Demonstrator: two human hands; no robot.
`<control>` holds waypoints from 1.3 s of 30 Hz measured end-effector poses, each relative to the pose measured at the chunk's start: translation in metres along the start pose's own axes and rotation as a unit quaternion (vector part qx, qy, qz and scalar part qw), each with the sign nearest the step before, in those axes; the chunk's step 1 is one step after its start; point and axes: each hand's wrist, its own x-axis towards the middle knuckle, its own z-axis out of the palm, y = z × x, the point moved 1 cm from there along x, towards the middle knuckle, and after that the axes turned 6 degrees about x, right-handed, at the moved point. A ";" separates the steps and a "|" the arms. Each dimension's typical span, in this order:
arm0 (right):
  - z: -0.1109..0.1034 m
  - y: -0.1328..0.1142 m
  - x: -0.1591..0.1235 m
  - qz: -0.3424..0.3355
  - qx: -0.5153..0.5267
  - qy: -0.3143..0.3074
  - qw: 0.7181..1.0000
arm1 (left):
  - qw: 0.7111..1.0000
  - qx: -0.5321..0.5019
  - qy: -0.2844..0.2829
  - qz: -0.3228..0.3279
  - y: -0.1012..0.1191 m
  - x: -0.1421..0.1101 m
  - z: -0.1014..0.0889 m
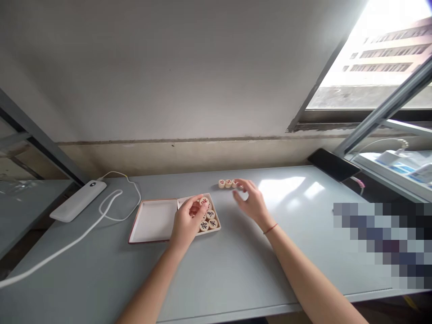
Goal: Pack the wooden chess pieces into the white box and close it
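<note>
My left hand [185, 221] is over a box [218, 220] of Chinese chess pieces, its fingers closed on a round chess piece [204, 201] with a red character. Inside the box, several pieces with black characters lie face up, among them a horse piece [210, 213]; my fingers hide others. The box's lid [155, 220] lies folded open to the left. My right hand [254, 204] is at the right end of a short row of pieces, thumb and fingers apart. A red-marked piece [222, 183] is leftmost in that row. Whether my right fingertips touch the last piece, I cannot tell.
A white power bank [78, 201] with a white cable [76, 240] lies on the left of the grey desk [236, 279]. A black phone [334, 164] leans at the back right, by a metal frame. The wall closes off the back. A blurred-out patch covers the right side.
</note>
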 end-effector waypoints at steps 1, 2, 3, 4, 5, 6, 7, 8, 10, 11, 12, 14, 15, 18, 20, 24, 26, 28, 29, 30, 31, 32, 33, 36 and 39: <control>0.001 -0.015 -0.005 -0.074 0.063 -0.052 0.994 | 1.000 0.005 -0.007 0.008 -0.001 -0.001 0.001; 0.003 -0.030 -0.011 -0.133 0.113 -0.101 0.979 | 1.000 0.005 -0.019 0.015 -0.001 -0.001 0.002; 0.005 -0.042 -0.016 -0.167 0.144 -0.131 0.967 | 0.999 0.000 -0.034 0.021 -0.001 -0.001 0.003; 0.006 -0.052 -0.020 -0.187 0.165 -0.143 0.958 | 0.998 -0.011 -0.051 0.027 -0.002 -0.002 0.004; 0.008 -0.059 -0.023 -0.196 0.181 -0.144 0.953 | 0.997 -0.023 -0.069 0.031 -0.002 -0.002 0.005; 0.008 -0.063 -0.025 -0.198 0.191 -0.138 0.951 | 0.995 -0.035 -0.086 0.033 -0.002 -0.001 0.006; 0.009 -0.066 -0.027 -0.197 0.198 -0.129 0.952 | 0.994 -0.043 -0.100 0.032 -0.002 -0.001 0.007; 0.009 -0.067 -0.027 -0.194 0.201 -0.120 0.953 | 0.993 -0.046 -0.108 0.030 -0.002 -0.001 0.008; 0.008 -0.067 -0.028 -0.189 0.201 -0.108 0.955 | 0.994 -0.034 -0.105 0.024 -0.002 -0.001 0.010; 0.007 -0.066 -0.027 -0.186 0.201 -0.103 0.956 | 0.995 -0.024 -0.097 0.020 -0.002 -0.001 0.011; 0.007 -0.065 -0.027 -0.184 0.202 -0.098 0.957 | 0.996 -0.016 -0.089 0.017 -0.003 -0.001 0.012; 0.004 -0.059 -0.023 -0.178 0.203 -0.087 0.959 | 0.997 -0.010 -0.075 0.015 -0.003 -0.002 0.012; 0.002 -0.054 -0.020 -0.167 0.196 -0.075 0.963 | 0.997 -0.011 -0.069 0.015 -0.003 -0.002 0.011; -0.004 -0.025 -0.008 -0.072 0.119 0.017 0.990 | 0.999 -0.007 -0.047 0.010 -0.002 -0.002 0.004; -0.007 0.001 0.001 0.031 0.038 0.082 0.995 | 0.999 0.000 -0.033 0.003 -0.001 -0.002 -0.002; -0.004 0.041 0.010 0.081 -0.009 0.090 0.993 | 1.000 -0.004 -0.019 -0.006 -0.004 0.001 -0.006; 0.000 0.052 0.010 0.092 -0.021 0.080 0.992 | 1.000 -0.014 -0.020 -0.008 -0.006 0.001 -0.005; 0.004 0.058 0.010 0.097 -0.032 0.072 0.992 | 0.999 -0.018 -0.025 -0.008 -0.006 0.001 -0.004; 0.005 0.059 0.010 0.097 -0.038 0.069 0.992 | 0.999 -0.018 -0.028 -0.008 -0.005 0.001 -0.003; 0.006 0.060 0.010 0.097 -0.043 0.066 0.992 | 0.999 -0.018 -0.031 -0.009 -0.005 0.000 -0.002; 0.007 0.060 0.010 0.097 -0.049 0.064 0.992 | 0.999 -0.016 -0.033 -0.009 -0.004 -0.001 -0.002; 0.007 0.061 0.010 0.097 -0.054 0.063 0.992 | 0.999 -0.014 -0.034 -0.009 -0.003 -0.001 -0.001; 0.008 0.061 0.011 0.096 -0.058 0.061 0.992 | 0.999 -0.010 -0.035 -0.009 -0.003 -0.001 -0.001; 0.008 0.061 0.011 0.093 -0.065 0.058 0.992 | 0.999 0.002 -0.036 -0.006 -0.004 -0.002 0.002; 0.009 0.060 0.012 0.088 -0.063 0.058 0.992 | 0.999 0.004 -0.040 0.004 -0.006 -0.002 0.003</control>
